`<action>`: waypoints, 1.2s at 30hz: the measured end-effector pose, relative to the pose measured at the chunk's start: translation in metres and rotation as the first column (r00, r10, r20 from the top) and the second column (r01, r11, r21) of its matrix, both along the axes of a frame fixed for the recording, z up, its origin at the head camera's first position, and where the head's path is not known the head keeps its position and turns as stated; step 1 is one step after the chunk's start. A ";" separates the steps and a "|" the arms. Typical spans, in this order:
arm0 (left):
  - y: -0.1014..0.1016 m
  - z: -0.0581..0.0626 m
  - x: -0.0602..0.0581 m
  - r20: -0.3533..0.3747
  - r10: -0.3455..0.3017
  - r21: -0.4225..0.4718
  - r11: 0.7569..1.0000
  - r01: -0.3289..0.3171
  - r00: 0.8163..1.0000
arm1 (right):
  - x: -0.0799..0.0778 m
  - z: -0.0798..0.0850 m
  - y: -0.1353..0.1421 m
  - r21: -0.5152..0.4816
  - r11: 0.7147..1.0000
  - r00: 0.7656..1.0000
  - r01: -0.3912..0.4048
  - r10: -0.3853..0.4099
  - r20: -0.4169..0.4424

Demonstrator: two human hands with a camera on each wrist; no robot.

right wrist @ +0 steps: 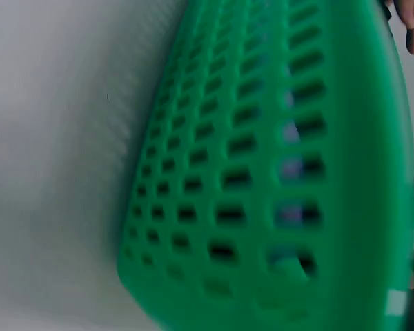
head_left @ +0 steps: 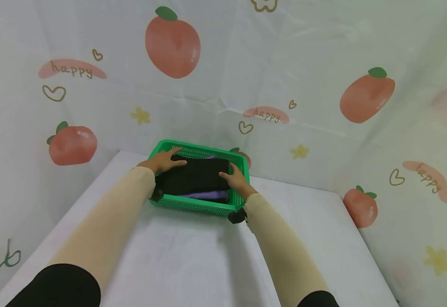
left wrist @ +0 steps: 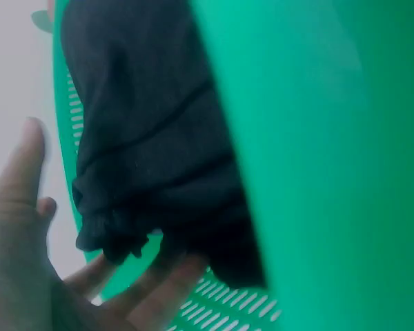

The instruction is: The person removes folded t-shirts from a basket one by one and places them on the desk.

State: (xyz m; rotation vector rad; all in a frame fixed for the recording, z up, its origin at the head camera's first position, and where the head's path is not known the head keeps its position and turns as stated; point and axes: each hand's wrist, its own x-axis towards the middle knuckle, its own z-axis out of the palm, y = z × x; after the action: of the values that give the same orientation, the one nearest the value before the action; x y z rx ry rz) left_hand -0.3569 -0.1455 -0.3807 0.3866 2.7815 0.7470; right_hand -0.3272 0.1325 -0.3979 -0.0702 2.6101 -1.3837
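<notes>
A folded black cloth [head_left: 196, 175] lies in a green plastic basket [head_left: 193, 206], with purple cloth [head_left: 208, 195] showing beneath its near edge. My left hand [head_left: 162, 161] is at the cloth's left end, thumb and forefinger spread. In the left wrist view, its thumb [left wrist: 26, 162] stands away from the black cloth [left wrist: 152, 124], while the other fingers reach to its gathered end. At the opposite end is my right hand [head_left: 237, 180], its thumb at the cloth's edge and fingers extended along the basket's right side. The right wrist view mostly shows the perforated basket wall [right wrist: 221, 172].
The basket stands on a white-covered table [head_left: 193, 256], near its back edge. Behind it hangs a pale curtain [head_left: 216, 64] printed with fruit, hearts and yellow flowers. The same printed cloth runs along the right side.
</notes>
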 end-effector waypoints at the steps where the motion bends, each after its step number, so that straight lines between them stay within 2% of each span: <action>1: 0.000 -0.001 0.000 0.008 -0.001 0.007 1.000 0.001 1.000 | 0.000 -0.002 -0.003 -0.016 1.000 1.000 0.010 -0.010 0.019; 6: -0.002 -0.002 0.002 0.064 0.014 0.053 0.998 -0.018 0.998 | 0.001 -0.009 -0.013 -0.092 0.993 0.994 0.068 -0.060 0.089; 11: -0.001 -0.003 0.006 0.104 0.002 0.089 0.996 -0.011 0.995 | 0.000 -0.014 -0.013 -0.128 0.986 0.990 0.104 -0.089 0.111; 17: 0.000 -0.013 0.008 0.046 -0.035 0.087 0.996 0.031 0.998 | -0.003 -0.020 -0.008 -0.149 0.983 0.990 0.110 -0.096 0.099; 23: -0.002 -0.023 0.008 -0.018 -0.023 0.110 0.994 0.025 1.000 | -0.005 -0.023 -0.006 -0.174 0.978 0.990 0.115 -0.097 0.107; 30: 0.000 -0.023 0.011 -0.037 0.003 0.137 0.991 0.002 0.999 | -0.005 -0.025 -0.004 -0.175 0.978 0.986 0.113 -0.089 0.139; 36: 0.000 -0.022 0.011 -0.058 0.030 0.158 0.987 -0.021 0.998 | -0.005 -0.023 -0.003 -0.205 0.977 0.987 0.067 -0.036 0.155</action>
State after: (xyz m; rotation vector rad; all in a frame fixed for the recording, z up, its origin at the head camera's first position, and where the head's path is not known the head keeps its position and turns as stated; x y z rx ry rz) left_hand -0.3461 -0.1458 -0.4029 0.4093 2.7962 0.9807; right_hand -0.3323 0.1297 -0.4212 0.0715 2.3531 -1.6109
